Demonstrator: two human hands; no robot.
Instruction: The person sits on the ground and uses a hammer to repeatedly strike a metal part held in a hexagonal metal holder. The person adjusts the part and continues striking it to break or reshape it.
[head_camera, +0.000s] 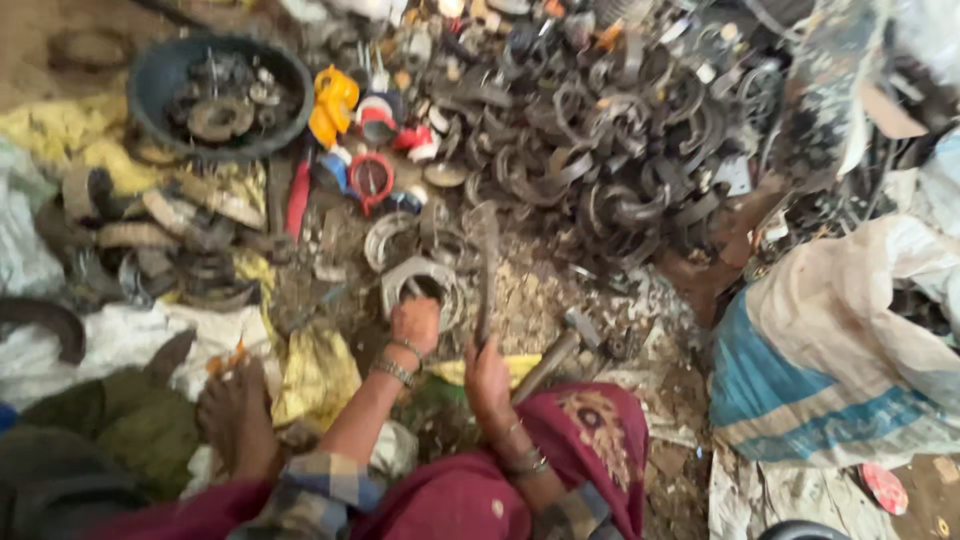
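Observation:
My left hand (415, 325) grips the near edge of a grey metal ring-shaped part (418, 277) that lies on the dirty ground. My right hand (487, 385) is closed around the lower end of a long flat metal bar (487, 265), which stands up beside the ring's right side. The frame is blurred, so I cannot tell whether the bar's tip touches the ring. Both wrists wear metal bangles. A hammer (560, 350) lies on the ground just right of my right hand. My bare foot (235, 410) rests at the lower left.
A big heap of dark curved metal pieces (600, 150) fills the far middle and right. A black basin (155, 80) with metal parts stands far left, with yellow (333, 100) and red (370, 175) plastic pieces beside it. A white and blue sack (830, 350) lies right.

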